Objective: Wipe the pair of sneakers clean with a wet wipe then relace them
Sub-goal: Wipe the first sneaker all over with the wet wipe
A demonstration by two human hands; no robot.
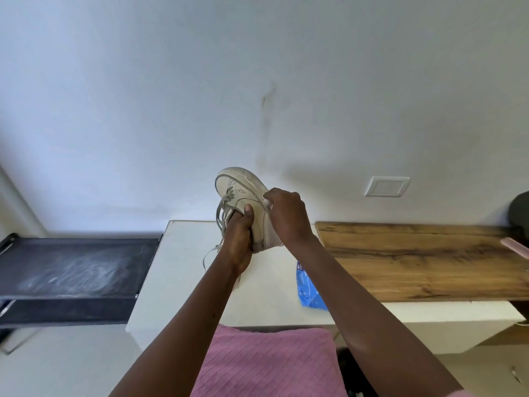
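Wiping step in hand: one sneaker held up, relacing not yet begun.

Right hand [286, 213] curls around a scrap of white wet wipe [267, 203], pressing it to the sneaker [240, 187] at the side panel by the sole. Left hand [239, 242] grips the shoe, fingers tucked into the opening, thumb outside. Sneaker rides above the white table [183, 267], toe up. Laces [221, 216] are loosely threaded, ends hanging toward the table. Blue wipe pack [307, 287] lies on the table's right part. Second sneaker not in view. Next, likely: left hand turns the shoe to offer an unwiped face.
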